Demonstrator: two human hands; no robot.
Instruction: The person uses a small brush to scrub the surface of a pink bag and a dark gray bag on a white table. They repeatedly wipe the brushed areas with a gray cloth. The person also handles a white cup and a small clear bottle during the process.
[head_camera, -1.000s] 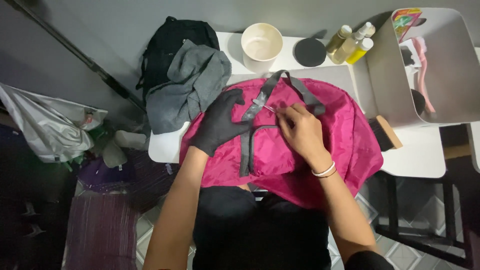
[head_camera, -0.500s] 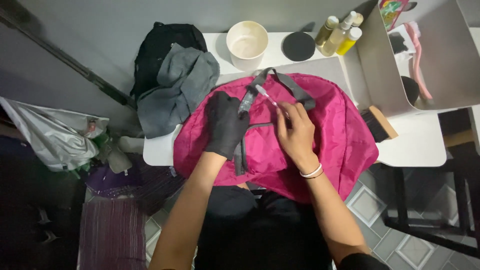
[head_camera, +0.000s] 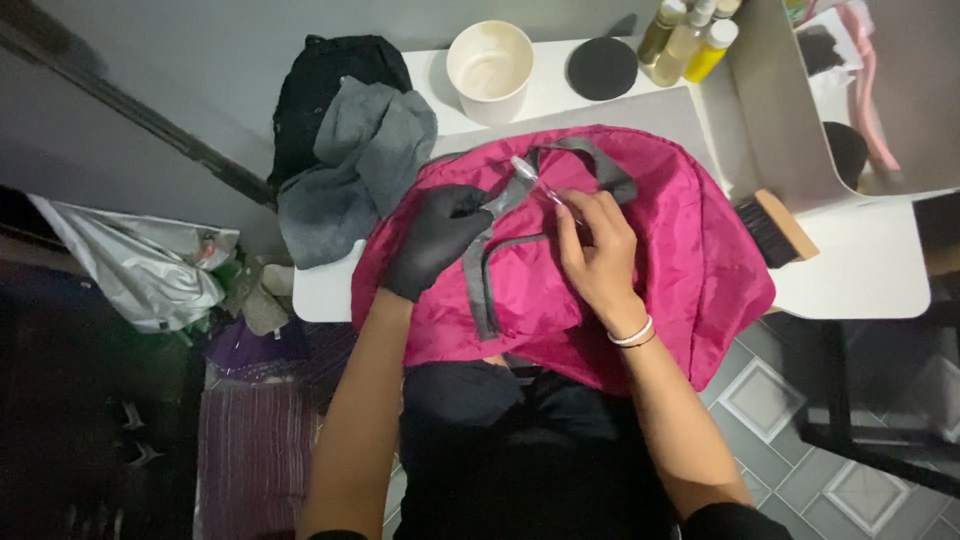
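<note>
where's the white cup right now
In the head view the white cup stands at the far edge of the white table, above the pink bag, between the grey cloth and the black round lid.

slightly shiny pink cloth bag (head_camera: 690, 250) with matt grey webbing straps (head_camera: 480, 275); smooth white table (head_camera: 860, 270).

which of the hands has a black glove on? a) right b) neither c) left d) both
c) The left hand wears a black glove and presses on the pink bag at its grey strap, while the right hand is bare, with only a white band at its wrist.
</note>
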